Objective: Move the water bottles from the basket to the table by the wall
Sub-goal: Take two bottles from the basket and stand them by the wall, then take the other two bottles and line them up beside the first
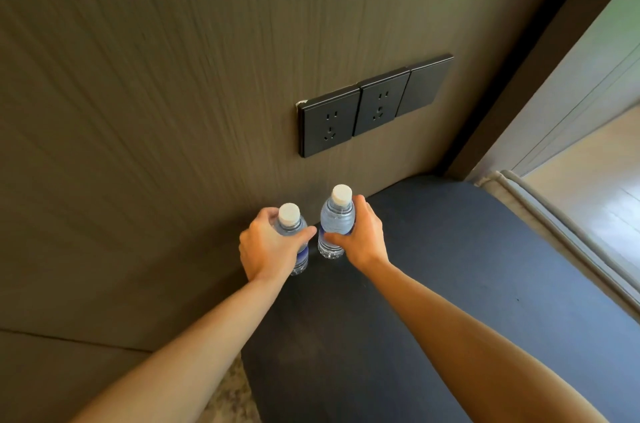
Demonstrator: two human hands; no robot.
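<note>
Two clear water bottles with white caps and blue labels stand upright, side by side, at the far left corner of the dark table, close to the wall. My left hand is wrapped around the left bottle. My right hand grips the right bottle from its right side. Both bottle bases seem to rest on the table top, though I cannot be sure of contact. The basket is not in view.
A brown textured wall rises right behind the bottles, with a row of black power sockets above them. A grey curtain edge and a bright window area lie along the table's right side. Speckled floor shows lower left.
</note>
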